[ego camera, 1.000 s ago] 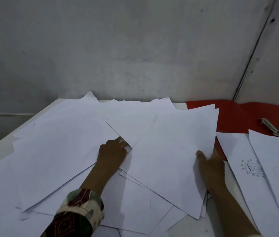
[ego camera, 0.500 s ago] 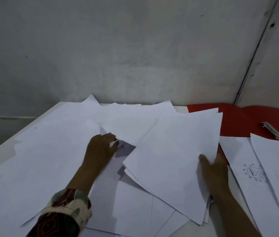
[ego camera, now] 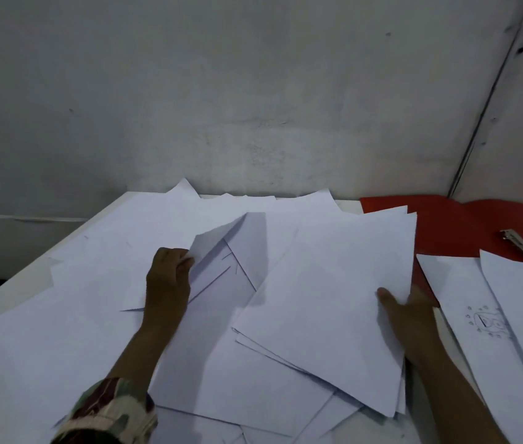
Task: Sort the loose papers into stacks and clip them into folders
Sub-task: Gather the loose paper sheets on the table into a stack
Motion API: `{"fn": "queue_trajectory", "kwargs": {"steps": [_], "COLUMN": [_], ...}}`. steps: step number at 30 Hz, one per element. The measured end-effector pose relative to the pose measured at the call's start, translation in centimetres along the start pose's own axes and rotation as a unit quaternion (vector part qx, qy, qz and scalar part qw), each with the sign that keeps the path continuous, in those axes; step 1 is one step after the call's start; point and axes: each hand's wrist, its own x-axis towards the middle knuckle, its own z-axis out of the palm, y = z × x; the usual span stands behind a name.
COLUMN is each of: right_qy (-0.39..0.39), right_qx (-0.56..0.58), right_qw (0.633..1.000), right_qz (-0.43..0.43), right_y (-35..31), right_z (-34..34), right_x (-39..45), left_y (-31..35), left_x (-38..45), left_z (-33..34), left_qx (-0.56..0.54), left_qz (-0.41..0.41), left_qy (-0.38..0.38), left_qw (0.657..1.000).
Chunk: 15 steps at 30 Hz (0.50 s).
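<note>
Loose white sheets (ego camera: pixel 61 331) cover most of the white table. My left hand (ego camera: pixel 168 278) pinches the corner of one sheet (ego camera: pixel 164 232) near the middle and lifts it, so shaded sheets show underneath. My right hand (ego camera: pixel 409 318) grips the right edge of a small stack of white papers (ego camera: pixel 334 302), thumb on top, the other fingers hidden below. An open red folder (ego camera: pixel 465 225) lies at the back right with a metal clip (ego camera: pixel 521 249) on it.
Two sheets lie at the right over the folder's front part; one bears a small line drawing (ego camera: pixel 486 322). A grey wall (ego camera: pixel 253 91) rises right behind the table. The table's left edge (ego camera: pixel 29 270) runs diagonally, with a dark drop beyond it.
My left hand has moved left and away from me, taken a sheet's corner and raised it, uncovering the sheets below. My right hand keeps its hold on the stack.
</note>
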Motion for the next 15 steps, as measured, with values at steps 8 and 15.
{"fn": "queue_trajectory", "kwargs": {"steps": [8,15], "right_qy": [-0.072,-0.084], "right_qx": [-0.076,-0.078], "right_qw": [0.995,0.993], "right_qz": [-0.005,0.023], "right_y": [-0.6,-1.0], "right_z": [2.0,2.8], "right_x": [-1.0,-1.1], "left_y": [0.8,3.8], "left_x": [-3.3,-5.5], "left_z": [2.7,2.5], "left_qx": [-0.118,-0.122], "left_qz": [-0.025,0.151], "left_qy": [-0.041,-0.132], "left_qw": [0.992,0.972]}}
